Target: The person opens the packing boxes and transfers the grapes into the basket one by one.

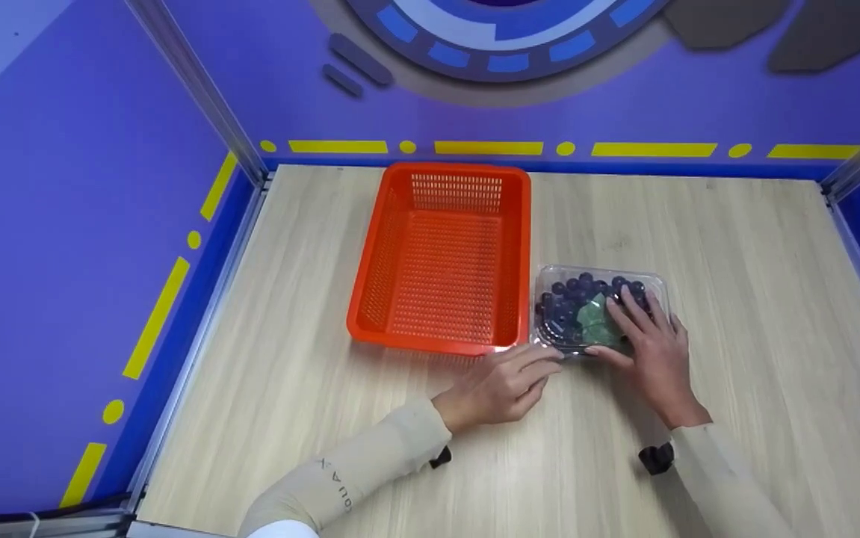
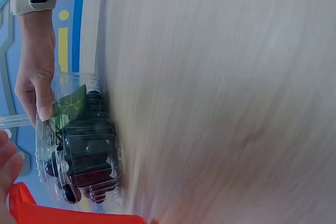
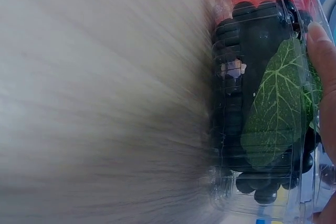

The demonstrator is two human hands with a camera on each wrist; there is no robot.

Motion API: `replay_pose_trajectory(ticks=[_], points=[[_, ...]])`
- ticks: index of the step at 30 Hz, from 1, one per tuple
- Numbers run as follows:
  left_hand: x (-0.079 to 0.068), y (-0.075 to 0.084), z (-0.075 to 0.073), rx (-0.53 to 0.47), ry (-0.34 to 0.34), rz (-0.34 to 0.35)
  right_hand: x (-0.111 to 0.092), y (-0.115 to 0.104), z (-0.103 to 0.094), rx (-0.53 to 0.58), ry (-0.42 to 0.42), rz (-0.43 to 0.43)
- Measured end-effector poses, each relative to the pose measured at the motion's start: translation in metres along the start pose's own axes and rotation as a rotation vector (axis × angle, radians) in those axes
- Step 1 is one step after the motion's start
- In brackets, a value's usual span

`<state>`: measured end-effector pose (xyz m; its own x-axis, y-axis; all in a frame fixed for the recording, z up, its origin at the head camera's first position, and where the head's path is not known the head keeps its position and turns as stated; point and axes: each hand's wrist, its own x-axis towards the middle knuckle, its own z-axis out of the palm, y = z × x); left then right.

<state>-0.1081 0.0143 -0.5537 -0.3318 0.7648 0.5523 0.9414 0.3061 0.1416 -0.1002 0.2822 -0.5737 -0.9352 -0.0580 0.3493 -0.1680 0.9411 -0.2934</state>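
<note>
A clear plastic clamshell box of dark grapes with a green leaf stands on the table, right beside the red basket. My right hand rests on the lid with its fingers spread, the thumb at the front edge. In the right wrist view that thumb lies along the lid's rim over the grapes. At the box's near left corner is my left hand, fingers loosely bent and fingertips right at the plastic. The left wrist view shows only some of its fingers, above the basket rim.
The red perforated basket stands left of the box, with nothing in it. Purple printed panels wall the wooden table at the back and both sides, with metal rails along their edges.
</note>
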Motion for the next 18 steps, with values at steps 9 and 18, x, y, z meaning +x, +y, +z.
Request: replay_pose_trajectory(ticks=[9,18], points=[[-0.006,0.004,0.007,0.023,-0.022,0.037,0.001,-0.001,0.0,-0.006,0.021,-0.005],[-0.013,0.004,0.016,0.005,-0.075,0.022,0.002,-0.001,0.001,-0.003,0.064,-0.023]])
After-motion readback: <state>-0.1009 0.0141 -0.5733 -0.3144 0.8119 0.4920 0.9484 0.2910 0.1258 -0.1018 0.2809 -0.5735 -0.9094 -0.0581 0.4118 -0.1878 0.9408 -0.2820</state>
